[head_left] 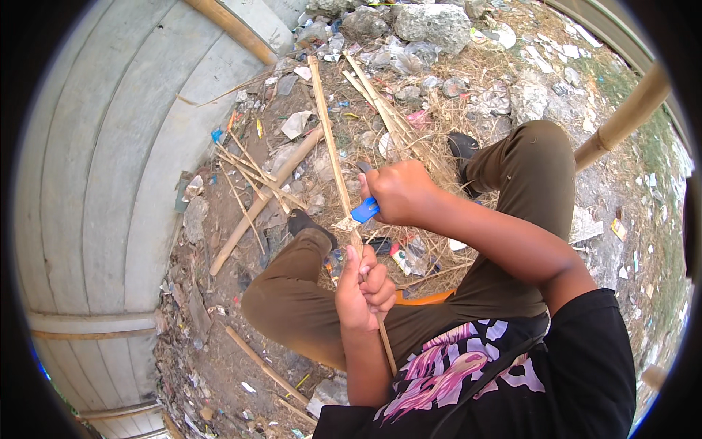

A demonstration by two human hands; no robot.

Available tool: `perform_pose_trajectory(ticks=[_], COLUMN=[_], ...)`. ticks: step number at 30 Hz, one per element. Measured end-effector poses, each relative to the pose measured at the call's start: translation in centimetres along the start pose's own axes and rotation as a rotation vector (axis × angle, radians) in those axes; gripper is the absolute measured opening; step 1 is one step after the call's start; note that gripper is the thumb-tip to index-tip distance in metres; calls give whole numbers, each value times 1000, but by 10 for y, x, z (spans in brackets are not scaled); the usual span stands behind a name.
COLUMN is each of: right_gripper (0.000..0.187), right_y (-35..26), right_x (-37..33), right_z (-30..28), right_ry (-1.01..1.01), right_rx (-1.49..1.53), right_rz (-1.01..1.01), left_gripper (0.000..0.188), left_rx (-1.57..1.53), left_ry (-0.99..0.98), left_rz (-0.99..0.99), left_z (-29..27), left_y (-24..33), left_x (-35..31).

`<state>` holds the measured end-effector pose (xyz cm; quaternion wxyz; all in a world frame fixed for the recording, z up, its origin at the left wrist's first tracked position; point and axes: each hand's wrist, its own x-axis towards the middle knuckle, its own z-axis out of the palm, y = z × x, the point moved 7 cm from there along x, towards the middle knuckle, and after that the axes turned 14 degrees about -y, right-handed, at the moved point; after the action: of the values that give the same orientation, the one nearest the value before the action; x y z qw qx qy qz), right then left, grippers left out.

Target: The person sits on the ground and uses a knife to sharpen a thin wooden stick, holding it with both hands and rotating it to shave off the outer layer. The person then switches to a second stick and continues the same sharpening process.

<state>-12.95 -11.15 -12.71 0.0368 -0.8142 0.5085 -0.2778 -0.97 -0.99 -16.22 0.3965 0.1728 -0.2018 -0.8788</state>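
My left hand (365,289) is closed around a long, pale bamboo strip (330,139). The strip slants from the ground beyond my feet, through my fist, to my lap. My right hand (401,192) is clenched on a blue-handled knife (364,210), just beyond my left hand. Blue plastic shows at the strip, and a dark grey piece sticks out on the far side of the fist; my fingers cover the rest. Pale, ragged shavings (343,224) cling to the strip beside the blue part.
Thin split sticks (252,172) and a thick bamboo pole (267,197) lie at the left. More strips (376,102) rest on dry grass ahead. Rocks (433,28) and litter line the far side. A grey panel wall (110,161) stands left; a bamboo post (625,117) slants at right.
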Motion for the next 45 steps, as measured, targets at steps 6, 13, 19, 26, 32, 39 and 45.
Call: perform_pose_trajectory(ticks=[6,13,19,26,32,39,45], right_gripper=[29,26,29,32,28,30,29], right_y=[10,-1,-15,-4,14,-7,55], right_x=[12,-7,-18,-7,3,-12,-1], right_z=[4,20,7,12,10,7,11], right_ry=[-80,-251,-98,-129,-121,-213,-145], right_rx=[-26,154,85,52,21,76,512], right_rz=[49,-2,-79,40,15,-42,227], left_gripper=[39,38,37,37,37,36,30], left_rx=[50,93,106,101,62,21,361], left_ry=[64,135,104,171,133,71,139], left_rz=[29,7,32,41,29,2,-8], left_z=[-2,-10,-8,-14,-16,-13,1], left_y=[1,5,9,8,7,8,22], left_x=[3,-2,-6,-1,5,0,-11])
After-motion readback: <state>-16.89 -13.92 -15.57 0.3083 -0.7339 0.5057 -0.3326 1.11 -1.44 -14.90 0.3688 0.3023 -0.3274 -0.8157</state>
